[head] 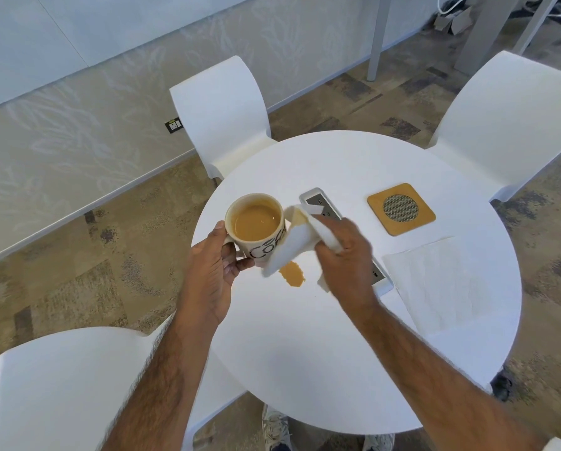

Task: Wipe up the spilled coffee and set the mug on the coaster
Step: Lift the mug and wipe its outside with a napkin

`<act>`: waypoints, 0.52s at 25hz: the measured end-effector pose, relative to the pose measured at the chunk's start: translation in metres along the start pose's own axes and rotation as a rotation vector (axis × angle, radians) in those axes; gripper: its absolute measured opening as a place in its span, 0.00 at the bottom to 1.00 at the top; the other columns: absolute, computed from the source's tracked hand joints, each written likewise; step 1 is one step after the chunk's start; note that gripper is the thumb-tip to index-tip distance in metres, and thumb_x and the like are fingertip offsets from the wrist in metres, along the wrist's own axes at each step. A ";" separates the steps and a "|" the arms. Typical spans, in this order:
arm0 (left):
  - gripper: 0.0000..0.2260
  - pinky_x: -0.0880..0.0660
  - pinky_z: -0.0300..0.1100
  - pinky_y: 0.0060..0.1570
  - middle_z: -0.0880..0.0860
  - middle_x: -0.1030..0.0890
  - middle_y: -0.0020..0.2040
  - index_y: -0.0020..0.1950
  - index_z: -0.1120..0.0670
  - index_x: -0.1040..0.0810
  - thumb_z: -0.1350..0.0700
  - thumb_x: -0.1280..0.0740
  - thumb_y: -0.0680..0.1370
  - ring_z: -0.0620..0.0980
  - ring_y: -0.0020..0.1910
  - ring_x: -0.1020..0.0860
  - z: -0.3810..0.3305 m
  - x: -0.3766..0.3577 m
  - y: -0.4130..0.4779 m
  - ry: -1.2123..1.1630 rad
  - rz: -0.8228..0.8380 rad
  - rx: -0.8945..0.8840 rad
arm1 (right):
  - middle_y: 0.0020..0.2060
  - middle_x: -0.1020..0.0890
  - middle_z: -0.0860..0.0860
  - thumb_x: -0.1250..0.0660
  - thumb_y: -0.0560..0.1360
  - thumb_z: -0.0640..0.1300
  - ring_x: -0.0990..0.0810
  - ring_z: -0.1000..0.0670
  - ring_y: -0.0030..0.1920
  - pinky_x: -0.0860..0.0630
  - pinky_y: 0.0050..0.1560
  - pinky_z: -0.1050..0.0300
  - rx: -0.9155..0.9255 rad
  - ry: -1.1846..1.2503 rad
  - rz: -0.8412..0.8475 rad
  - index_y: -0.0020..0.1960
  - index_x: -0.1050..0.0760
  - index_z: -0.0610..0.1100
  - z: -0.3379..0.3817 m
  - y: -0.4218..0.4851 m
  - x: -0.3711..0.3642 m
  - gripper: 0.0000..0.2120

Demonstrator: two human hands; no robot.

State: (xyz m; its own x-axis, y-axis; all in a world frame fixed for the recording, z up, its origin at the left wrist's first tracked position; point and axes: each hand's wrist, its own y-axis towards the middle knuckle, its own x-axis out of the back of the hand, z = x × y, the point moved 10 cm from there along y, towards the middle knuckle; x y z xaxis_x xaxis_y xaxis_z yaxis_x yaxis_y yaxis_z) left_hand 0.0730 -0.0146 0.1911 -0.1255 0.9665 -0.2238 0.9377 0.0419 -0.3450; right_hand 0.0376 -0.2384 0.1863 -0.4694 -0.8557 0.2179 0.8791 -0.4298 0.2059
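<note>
My left hand (214,265) grips the handle of a white mug (255,222) with dark lettering, full of milky coffee, held above the left side of the round white table (321,369). My right hand (344,255) is closed on a white paper napkin (292,245), stained brown near its top, which hangs against the mug's right side. Just below the napkin's lower end a small tan coffee puddle (293,274) lies on the table. A square cork coaster (401,208) with a round mesh centre lies bare at the far right.
A grey power-socket strip (321,203) runs across the table under my right hand. A second napkin (441,284) lies flat on the right. Three white chairs (220,115) (513,118) (61,392) stand around the table. My shoes (276,431) show below its near edge.
</note>
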 end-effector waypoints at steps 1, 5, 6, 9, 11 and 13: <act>0.25 0.27 0.45 0.41 0.44 0.29 0.22 0.30 0.48 0.17 0.54 0.41 0.86 0.41 0.25 0.26 0.000 -0.001 -0.001 -0.011 0.013 -0.001 | 0.40 0.22 0.55 0.37 0.69 0.33 0.22 0.51 0.41 0.28 0.41 0.58 -0.010 -0.072 -0.102 0.52 0.16 0.47 -0.004 0.005 0.016 0.18; 0.13 0.28 0.49 0.45 0.43 0.27 0.22 0.46 0.53 0.21 0.54 0.42 0.86 0.41 0.26 0.23 0.001 0.001 0.000 -0.026 0.011 -0.008 | 0.40 0.24 0.46 0.36 0.70 0.37 0.28 0.45 0.39 0.27 0.38 0.48 -0.112 -0.389 -0.277 0.44 0.22 0.43 -0.014 0.019 0.050 0.06; 0.13 0.28 0.49 0.44 0.43 0.28 0.22 0.46 0.53 0.21 0.54 0.41 0.86 0.41 0.26 0.24 0.002 0.000 0.000 -0.030 0.014 -0.010 | 0.42 0.25 0.47 0.34 0.70 0.37 0.29 0.46 0.40 0.26 0.40 0.45 -0.106 -0.408 -0.276 0.44 0.23 0.42 -0.010 0.020 0.048 0.04; 0.23 0.28 0.49 0.44 0.43 0.29 0.21 0.35 0.50 0.17 0.54 0.41 0.86 0.41 0.24 0.25 0.005 -0.007 -0.001 -0.026 0.032 0.008 | 0.47 0.28 0.50 0.34 0.68 0.40 0.28 0.47 0.47 0.26 0.47 0.46 0.023 -0.333 -0.205 0.47 0.27 0.41 0.012 0.014 0.022 0.08; 0.27 0.27 0.49 0.44 0.43 0.34 0.21 0.28 0.49 0.17 0.53 0.40 0.86 0.41 0.22 0.27 0.006 -0.011 0.000 -0.033 0.034 0.014 | 0.56 0.25 0.48 0.35 0.68 0.42 0.25 0.47 0.56 0.24 0.54 0.53 0.117 -0.203 -0.085 0.53 0.26 0.39 0.026 0.005 -0.003 0.15; 0.26 0.26 0.49 0.43 0.44 0.35 0.21 0.28 0.49 0.17 0.53 0.40 0.85 0.42 0.22 0.27 0.006 -0.013 0.001 -0.042 0.038 0.014 | 0.66 0.25 0.45 0.36 0.71 0.41 0.25 0.49 0.65 0.26 0.62 0.59 0.184 -0.056 0.055 0.65 0.27 0.37 0.036 -0.003 -0.024 0.22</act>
State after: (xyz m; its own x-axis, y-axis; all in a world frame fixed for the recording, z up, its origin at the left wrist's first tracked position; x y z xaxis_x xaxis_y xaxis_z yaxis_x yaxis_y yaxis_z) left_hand 0.0732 -0.0287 0.1882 -0.1038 0.9559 -0.2748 0.9375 0.0017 -0.3481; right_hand 0.0431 -0.2061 0.2152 -0.4299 -0.8565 0.2857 0.8759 -0.3189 0.3622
